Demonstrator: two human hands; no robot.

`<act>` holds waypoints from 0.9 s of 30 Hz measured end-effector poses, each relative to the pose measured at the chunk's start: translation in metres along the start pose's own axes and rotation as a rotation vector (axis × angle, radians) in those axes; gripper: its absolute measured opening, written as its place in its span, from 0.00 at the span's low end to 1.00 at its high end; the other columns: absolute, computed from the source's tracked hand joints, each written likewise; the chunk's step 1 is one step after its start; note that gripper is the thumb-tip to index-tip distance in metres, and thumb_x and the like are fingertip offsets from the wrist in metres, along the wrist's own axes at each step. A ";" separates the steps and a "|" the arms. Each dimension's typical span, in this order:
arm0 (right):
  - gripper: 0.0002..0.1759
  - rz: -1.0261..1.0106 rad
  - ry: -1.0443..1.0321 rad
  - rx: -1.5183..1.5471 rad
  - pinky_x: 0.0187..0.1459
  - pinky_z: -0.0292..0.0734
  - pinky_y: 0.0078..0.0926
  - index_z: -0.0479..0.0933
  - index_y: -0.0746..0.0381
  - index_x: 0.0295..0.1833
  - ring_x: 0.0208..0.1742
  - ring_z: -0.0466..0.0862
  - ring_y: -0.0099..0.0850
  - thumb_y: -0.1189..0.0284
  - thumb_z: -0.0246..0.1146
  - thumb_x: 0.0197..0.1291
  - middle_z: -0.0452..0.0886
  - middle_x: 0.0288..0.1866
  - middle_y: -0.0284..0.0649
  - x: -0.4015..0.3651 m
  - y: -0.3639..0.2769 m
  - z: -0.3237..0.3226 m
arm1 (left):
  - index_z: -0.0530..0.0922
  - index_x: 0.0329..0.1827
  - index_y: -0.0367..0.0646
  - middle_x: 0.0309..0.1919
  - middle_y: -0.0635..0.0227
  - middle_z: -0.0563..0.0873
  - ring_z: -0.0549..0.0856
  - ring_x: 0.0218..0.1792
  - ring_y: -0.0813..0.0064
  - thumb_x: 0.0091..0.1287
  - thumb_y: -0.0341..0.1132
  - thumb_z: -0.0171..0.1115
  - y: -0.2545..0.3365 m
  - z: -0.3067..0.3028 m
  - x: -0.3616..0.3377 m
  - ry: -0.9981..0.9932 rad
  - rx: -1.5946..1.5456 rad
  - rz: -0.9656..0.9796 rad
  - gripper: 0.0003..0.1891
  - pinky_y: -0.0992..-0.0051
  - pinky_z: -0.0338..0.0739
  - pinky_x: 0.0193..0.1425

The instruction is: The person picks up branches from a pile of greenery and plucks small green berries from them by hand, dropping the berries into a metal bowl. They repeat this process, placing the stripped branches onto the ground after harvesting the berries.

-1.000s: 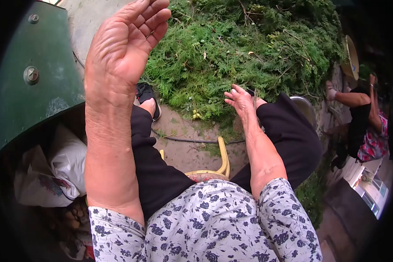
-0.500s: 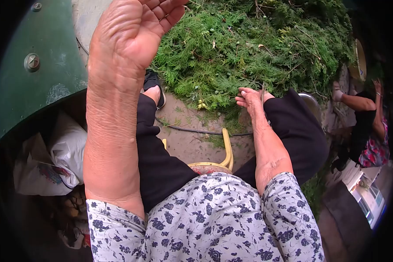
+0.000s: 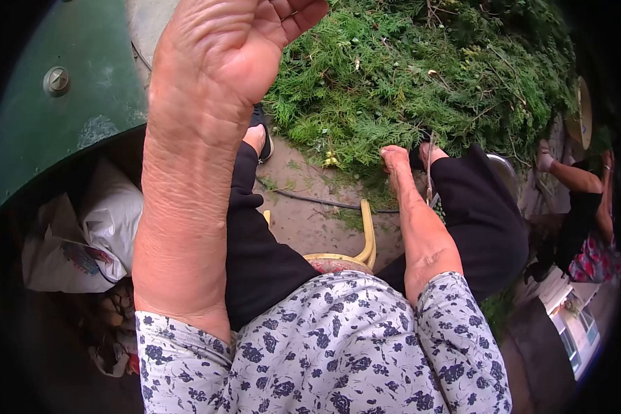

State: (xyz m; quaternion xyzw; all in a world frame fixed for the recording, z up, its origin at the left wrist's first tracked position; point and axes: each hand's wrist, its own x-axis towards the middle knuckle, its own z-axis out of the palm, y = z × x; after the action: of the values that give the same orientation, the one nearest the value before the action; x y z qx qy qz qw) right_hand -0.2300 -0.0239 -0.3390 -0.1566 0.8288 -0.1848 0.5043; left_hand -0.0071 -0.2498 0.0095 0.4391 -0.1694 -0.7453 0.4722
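My left hand (image 3: 245, 52) is raised close to the camera, palm showing, its fingertips cut off by the top edge. The visible fingers bend loosely to the right, with nothing seen in them. Lower down, my right hand (image 3: 395, 160) is closed at the near edge of a big pile of green evergreen branches (image 3: 393, 90). Whatever lies in its fingers, if anything, is hidden. A thin bare twig (image 3: 430, 169) stands just right of that hand, by my right foot.
A yellow-framed stool or chair (image 3: 368, 234) shows between my black-trousered legs. A dark cable (image 3: 317, 201) crosses the ground. On the left are a green metal surface (image 3: 69, 131) and white sacks (image 3: 110, 228). Another person (image 3: 586, 207) sits at the right near a round pan-like object (image 3: 579, 114).
My right hand has gone from fingers extended to closed, staying beside the branches. My left hand remains raised, shifted slightly right in view. The twig now shows more fully.
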 end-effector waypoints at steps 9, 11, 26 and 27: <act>0.06 -0.117 -0.388 0.517 0.33 0.82 0.26 0.76 0.66 0.39 0.28 0.80 0.26 0.75 0.55 0.62 0.78 0.29 0.36 -0.029 -0.133 -0.024 | 0.71 0.47 0.29 0.37 0.56 0.80 0.81 0.36 0.70 0.69 0.29 0.49 0.004 -0.009 0.005 -0.111 -0.050 -0.044 0.10 0.77 0.80 0.40; 0.07 -0.249 -0.415 0.589 0.35 0.82 0.25 0.75 0.67 0.42 0.31 0.80 0.27 0.74 0.55 0.62 0.79 0.32 0.38 -0.041 -0.165 -0.030 | 0.71 0.47 0.29 0.36 0.56 0.80 0.81 0.35 0.70 0.69 0.28 0.49 0.004 0.002 -0.003 0.037 -0.013 0.006 0.10 0.77 0.80 0.40; 0.45 0.346 0.185 0.619 0.56 0.62 0.62 0.63 0.69 0.62 0.64 0.64 0.50 0.52 0.70 0.46 0.63 0.65 0.52 -0.022 -0.014 0.018 | 0.70 0.48 0.28 0.38 0.57 0.79 0.80 0.36 0.71 0.66 0.28 0.54 0.010 -0.003 -0.011 -0.102 -0.014 0.048 0.12 0.79 0.79 0.41; 0.47 0.416 0.229 0.642 0.58 0.56 0.67 0.60 0.68 0.64 0.68 0.57 0.50 0.52 0.71 0.45 0.59 0.67 0.51 -0.015 -0.013 0.023 | 0.70 0.48 0.28 0.38 0.57 0.79 0.80 0.36 0.71 0.66 0.28 0.54 0.011 -0.003 -0.011 -0.098 -0.006 0.052 0.12 0.79 0.79 0.41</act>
State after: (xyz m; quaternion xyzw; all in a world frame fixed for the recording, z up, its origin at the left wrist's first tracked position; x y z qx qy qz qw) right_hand -0.2018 -0.0320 -0.3308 0.2017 0.7937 -0.3448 0.4588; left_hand 0.0030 -0.2453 0.0207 0.3961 -0.2014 -0.7541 0.4837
